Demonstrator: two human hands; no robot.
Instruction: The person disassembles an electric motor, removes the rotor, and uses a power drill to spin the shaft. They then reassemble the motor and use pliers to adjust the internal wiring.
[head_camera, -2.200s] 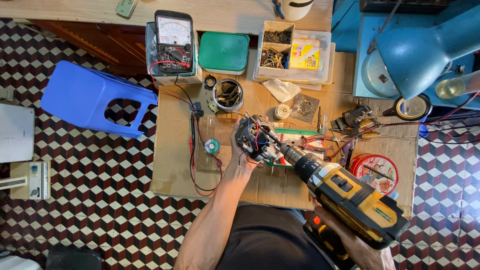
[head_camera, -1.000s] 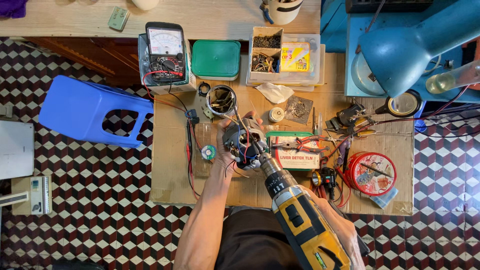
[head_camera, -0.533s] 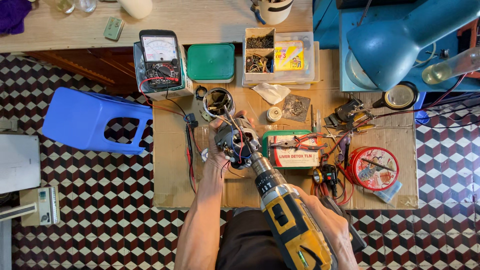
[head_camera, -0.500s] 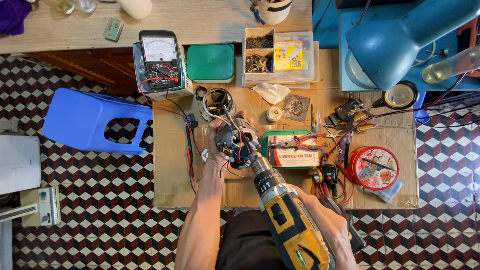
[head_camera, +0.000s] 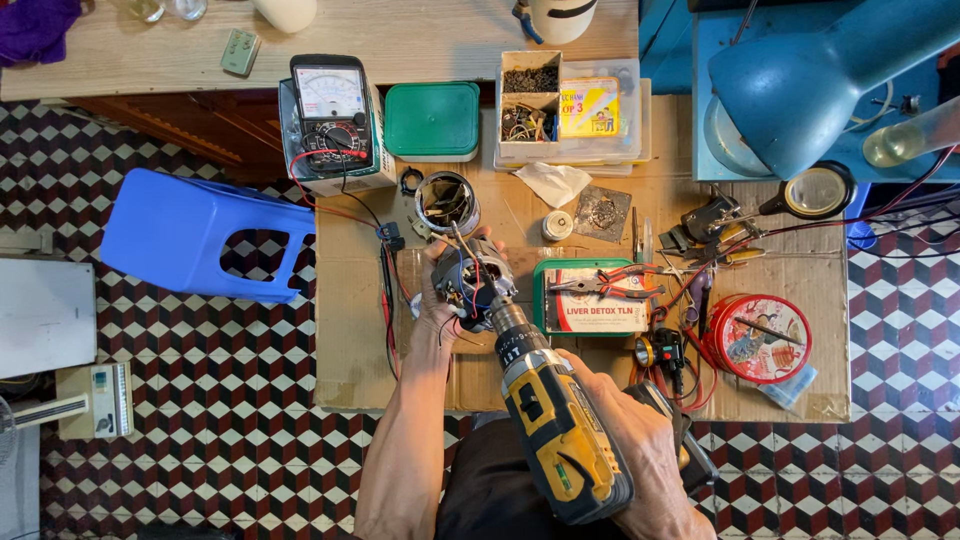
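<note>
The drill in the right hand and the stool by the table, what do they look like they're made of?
Drill: yellow and black moulded plastic body, probably, with a dark metal-looking chuck. Stool: glossy blue plastic, apparently, one moulded piece with a cut-out hole.

Left hand (head_camera: 437, 305) cupped around a small wired motor assembly (head_camera: 472, 285) over the cardboard sheet (head_camera: 350, 350), right hand (head_camera: 640, 450) gripping a yellow-and-black cordless drill (head_camera: 555, 430) whose nose touches the assembly, analogue multimeter (head_camera: 328, 112) at the far left corner, red round tin (head_camera: 757, 337) near the right edge
</note>
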